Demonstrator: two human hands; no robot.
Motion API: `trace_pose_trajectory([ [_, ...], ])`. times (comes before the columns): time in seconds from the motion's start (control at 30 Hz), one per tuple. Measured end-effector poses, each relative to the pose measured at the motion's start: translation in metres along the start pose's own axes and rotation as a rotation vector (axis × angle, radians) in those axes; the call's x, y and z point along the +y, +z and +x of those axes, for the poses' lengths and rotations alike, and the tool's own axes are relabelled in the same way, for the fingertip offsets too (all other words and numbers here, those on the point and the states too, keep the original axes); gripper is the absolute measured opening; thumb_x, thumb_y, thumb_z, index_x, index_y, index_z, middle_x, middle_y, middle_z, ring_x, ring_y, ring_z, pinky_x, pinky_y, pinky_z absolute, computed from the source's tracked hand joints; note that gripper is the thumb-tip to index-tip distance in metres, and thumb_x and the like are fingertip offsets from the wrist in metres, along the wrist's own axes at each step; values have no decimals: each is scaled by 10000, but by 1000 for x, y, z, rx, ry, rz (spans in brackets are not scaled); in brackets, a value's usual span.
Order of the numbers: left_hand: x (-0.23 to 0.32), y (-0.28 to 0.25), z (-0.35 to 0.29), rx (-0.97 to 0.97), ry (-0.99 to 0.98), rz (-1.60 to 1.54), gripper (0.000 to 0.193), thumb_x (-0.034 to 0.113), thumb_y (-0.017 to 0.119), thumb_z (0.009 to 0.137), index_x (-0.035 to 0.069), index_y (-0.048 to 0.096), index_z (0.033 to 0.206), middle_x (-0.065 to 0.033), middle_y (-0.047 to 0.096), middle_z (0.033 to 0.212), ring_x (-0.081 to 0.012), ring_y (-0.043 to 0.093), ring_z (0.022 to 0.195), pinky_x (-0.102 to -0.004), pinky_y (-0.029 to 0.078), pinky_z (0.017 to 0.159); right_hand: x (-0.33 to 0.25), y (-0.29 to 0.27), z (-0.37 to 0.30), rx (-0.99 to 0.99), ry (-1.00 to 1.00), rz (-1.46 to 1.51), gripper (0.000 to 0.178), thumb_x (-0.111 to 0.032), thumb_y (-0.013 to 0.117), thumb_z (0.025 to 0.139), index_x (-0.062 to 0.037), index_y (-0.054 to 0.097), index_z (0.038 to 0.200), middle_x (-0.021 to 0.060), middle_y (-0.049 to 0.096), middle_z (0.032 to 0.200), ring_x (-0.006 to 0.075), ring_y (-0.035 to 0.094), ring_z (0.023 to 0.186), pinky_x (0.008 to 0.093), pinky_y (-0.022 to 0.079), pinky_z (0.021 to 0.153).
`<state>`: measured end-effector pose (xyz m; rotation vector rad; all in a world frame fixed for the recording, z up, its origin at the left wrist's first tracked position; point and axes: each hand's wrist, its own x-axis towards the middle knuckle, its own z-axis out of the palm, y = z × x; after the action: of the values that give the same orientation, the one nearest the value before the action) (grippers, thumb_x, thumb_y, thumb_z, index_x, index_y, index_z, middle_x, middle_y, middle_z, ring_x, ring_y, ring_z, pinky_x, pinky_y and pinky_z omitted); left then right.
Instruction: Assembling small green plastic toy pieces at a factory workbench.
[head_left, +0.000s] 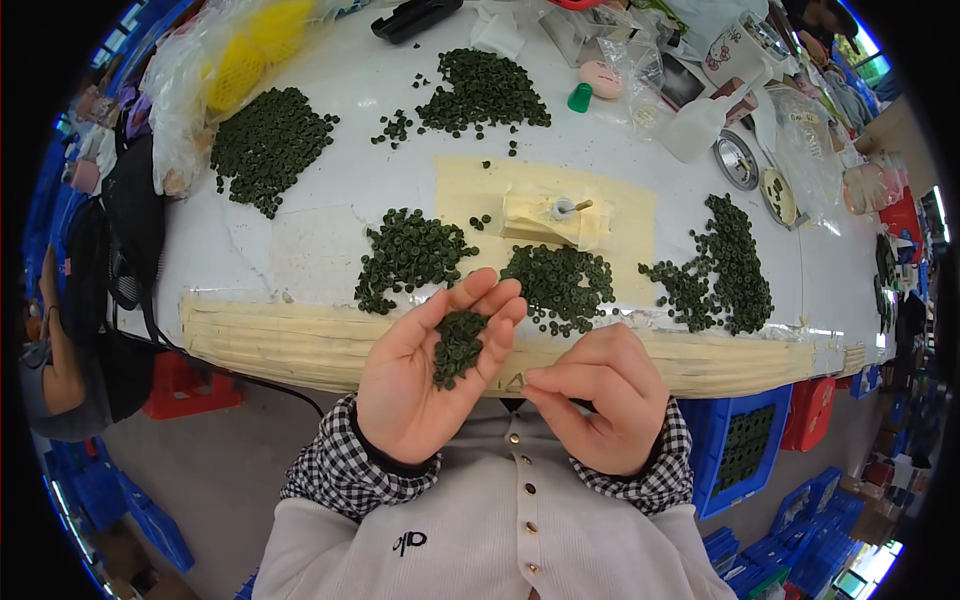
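My left hand [400, 380] is turned palm up above the table's front edge, its fingers curled into a cup. In it lies a heap of small dark green ring-like parts [459, 350]. Beside it on the right, my right hand [610, 395] has thumb and forefinger pinched together; whatever is between the tips is too small to make out. Just beyond my hands are two piles of similar green parts, one on the left [412, 255] and one nearer the middle [562, 285]. Behind the middle pile stands a taped block [540, 215] with a short metal pin sticking up.
More green parts lie in piles at far left [272, 145], far middle [485, 92] and right [735, 265]. A clear bag with yellow netting [255, 55], a green cap [580, 97] and a round tin [737, 160] sit farther back. A blue crate [705, 420] stands below the table's right side.
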<state>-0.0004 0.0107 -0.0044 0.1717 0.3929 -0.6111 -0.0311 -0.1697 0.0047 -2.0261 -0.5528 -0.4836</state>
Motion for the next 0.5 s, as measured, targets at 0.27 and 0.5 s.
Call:
trace_pose_trajectory([
  [0.27,-14,9,5,-95,-63,223,477,268,221,1018,-50,337,1353,-201,372,1400,-300,322,1336,-400,294,1108,0,17,0,-41,-48,-187,258,-18,768,615,-58,661,847,33,556,767,220,512,685,314,423,589],
  [0.5,-14,5,6,-76,-66,208,469,277,216,1018,-17,355,1355,-181,370,1411,-291,301,1350,-403,271,1119,0,14,2,-127,-62,-248,250,-52,753,618,-60,652,846,32,573,817,223,518,735,321,427,646],
])
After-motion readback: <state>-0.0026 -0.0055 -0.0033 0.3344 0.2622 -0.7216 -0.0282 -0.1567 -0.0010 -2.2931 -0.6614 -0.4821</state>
